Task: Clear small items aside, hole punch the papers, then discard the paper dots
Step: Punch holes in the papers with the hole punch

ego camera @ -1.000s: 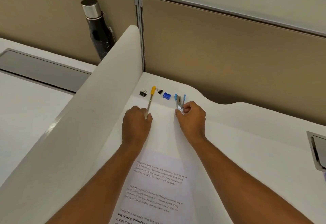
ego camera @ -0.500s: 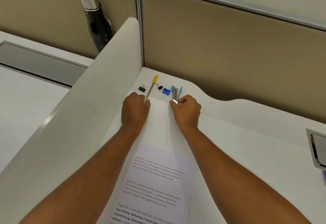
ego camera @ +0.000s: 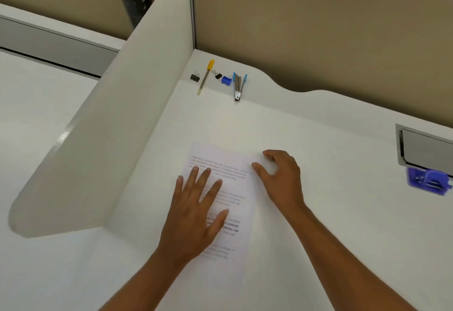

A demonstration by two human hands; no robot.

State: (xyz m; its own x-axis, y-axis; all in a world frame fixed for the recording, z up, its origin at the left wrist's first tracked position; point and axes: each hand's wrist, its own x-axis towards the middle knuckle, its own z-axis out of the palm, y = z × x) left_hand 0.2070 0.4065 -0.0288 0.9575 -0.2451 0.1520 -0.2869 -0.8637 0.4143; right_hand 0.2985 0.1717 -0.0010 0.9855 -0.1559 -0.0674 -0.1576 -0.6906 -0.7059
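Note:
A printed sheet of paper [ego camera: 226, 161] lies on the white desk in front of me. My left hand [ego camera: 196, 212] rests flat on it with fingers spread. My right hand [ego camera: 279, 176] hovers at the paper's upper right corner, fingers curled and apart, holding nothing. At the back of the desk lie a yellow-capped pen [ego camera: 205, 77], two black binder clips [ego camera: 195, 76] [ego camera: 217, 74], a small blue sharpener [ego camera: 226, 80] and a blue stapler [ego camera: 238, 86]. A blue hole punch [ego camera: 427, 181] sits at the far right.
A white divider panel [ego camera: 117, 119] rises along the left side of the desk. Tan cubicle walls [ego camera: 318, 28] close off the back. A grey cable tray [ego camera: 426, 149] is set into the desk at the right, just behind the hole punch.
Both hands let go of the pen and stapler at the back of the desk and drew back to the paper. The view tilted down, bringing the hole punch into sight.

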